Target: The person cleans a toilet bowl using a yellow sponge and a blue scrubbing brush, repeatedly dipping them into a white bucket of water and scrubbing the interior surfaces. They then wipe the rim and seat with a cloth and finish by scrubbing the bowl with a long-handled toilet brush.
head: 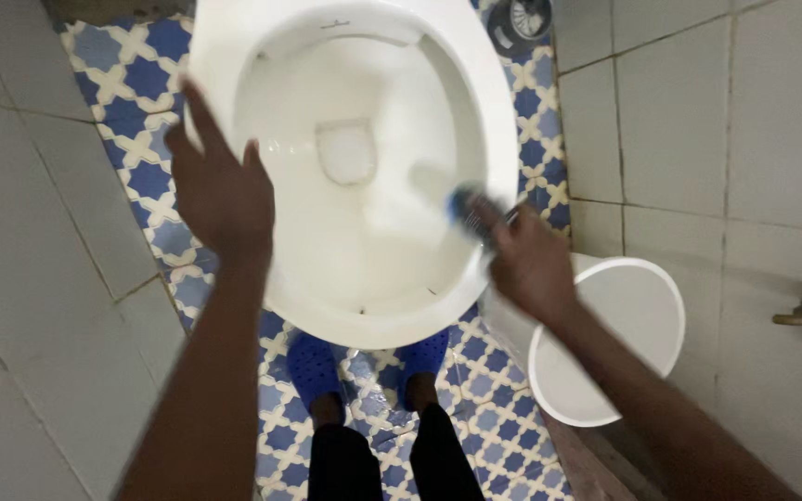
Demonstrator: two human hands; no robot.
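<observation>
The person stood over a white toilet bowl, both arms stretched out toward it. The right hand was at the bowl's right rim, its fingers closed round the handle of a brush. The blue part of the brush showed just beyond the knuckles, and its whitish, blurred head reached left and away into the bowl, toward the water at the bottom. So the brush's long axis ran from the near right, at the hand, to the far left, down the inner wall. The wrist was bent slightly inward, the forearm coming in from the lower right.

The left hand hung over the left rim, palm down, fingers open and spread, holding nothing; whether it touched the rim could not be told. It was well apart from the brush, so the right hand alone carried it.

A white bucket stood on the floor just right of the bowl, under the right forearm. Blue shoes rested on the blue-and-white patterned tiles near the bowl's front.
</observation>
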